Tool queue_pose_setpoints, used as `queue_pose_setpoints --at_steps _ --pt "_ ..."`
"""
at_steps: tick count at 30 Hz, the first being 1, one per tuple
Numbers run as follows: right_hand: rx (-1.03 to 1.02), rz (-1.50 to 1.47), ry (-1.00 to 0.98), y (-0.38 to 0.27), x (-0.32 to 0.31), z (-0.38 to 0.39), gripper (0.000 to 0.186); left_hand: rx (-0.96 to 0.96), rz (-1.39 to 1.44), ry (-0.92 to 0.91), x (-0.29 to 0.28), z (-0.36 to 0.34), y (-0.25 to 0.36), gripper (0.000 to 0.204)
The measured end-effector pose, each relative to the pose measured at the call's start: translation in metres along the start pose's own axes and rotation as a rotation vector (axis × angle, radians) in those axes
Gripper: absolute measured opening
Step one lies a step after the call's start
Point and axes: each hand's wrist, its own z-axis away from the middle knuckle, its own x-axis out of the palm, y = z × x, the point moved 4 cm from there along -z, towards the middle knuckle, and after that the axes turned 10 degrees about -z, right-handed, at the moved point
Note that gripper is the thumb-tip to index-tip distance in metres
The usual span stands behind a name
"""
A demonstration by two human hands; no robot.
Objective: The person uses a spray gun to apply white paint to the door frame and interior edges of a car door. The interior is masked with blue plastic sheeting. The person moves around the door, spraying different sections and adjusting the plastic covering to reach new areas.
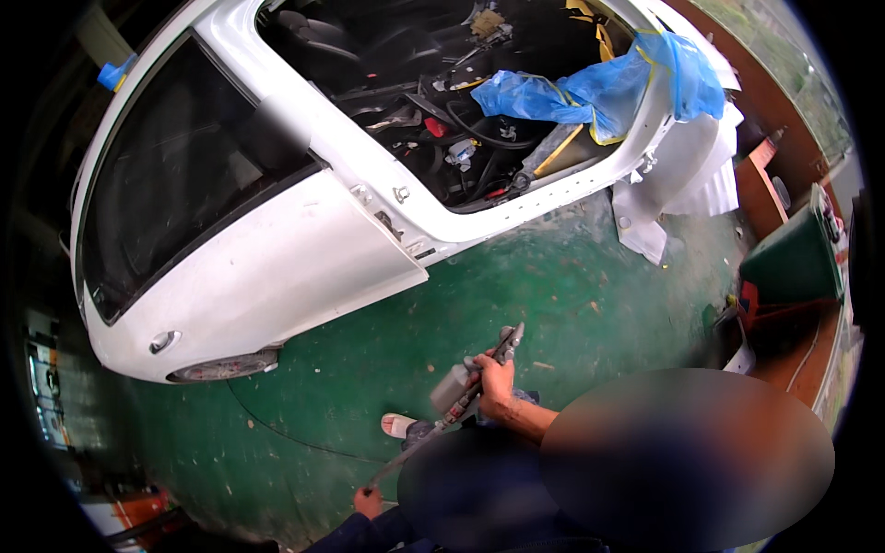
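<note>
My right hand [498, 382] is closed around a grey hand-held air tool [454, 387] with a fat cylinder on its side. Its narrow head points up and away, over the green floor; the tool's exact kind is unclear. From the tool's lower end a hose [406, 456] runs down to my left hand [369, 502], whose fingers are wrapped round it. Ahead stands a white car body [277, 240], apart from both hands. Its near door opening has no door in it, and the other door [249, 263] is in place.
Blue plastic sheeting [599, 88] with yellow tape hangs over the opening's right edge. White sheet material [682, 175] lies beyond it. A green bin [797, 249] stands at the right by a reddish-brown ledge. A thin dark cable [277, 431] trails across the green floor [590, 313].
</note>
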Motion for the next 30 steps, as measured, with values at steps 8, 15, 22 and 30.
queue_pose_setpoints --at_steps 8,15,22,30 --pt "-0.179 -0.195 0.096 0.082 0.017 0.026 0.028 0.620 0.030 -0.373 0.003 -0.118 -0.007 0.022" --pt "-0.140 -0.256 0.199 0.184 0.019 0.078 0.030 0.471 -0.042 -0.524 -0.083 -0.193 -0.034 0.023" --pt "-0.214 -0.227 0.198 0.212 0.022 0.097 0.032 0.264 -0.053 -0.333 -0.150 -0.251 -0.062 0.022" --pt "-0.186 -0.256 0.308 0.213 0.020 0.086 0.037 0.280 -0.046 -0.506 -0.139 -0.256 -0.023 0.027"
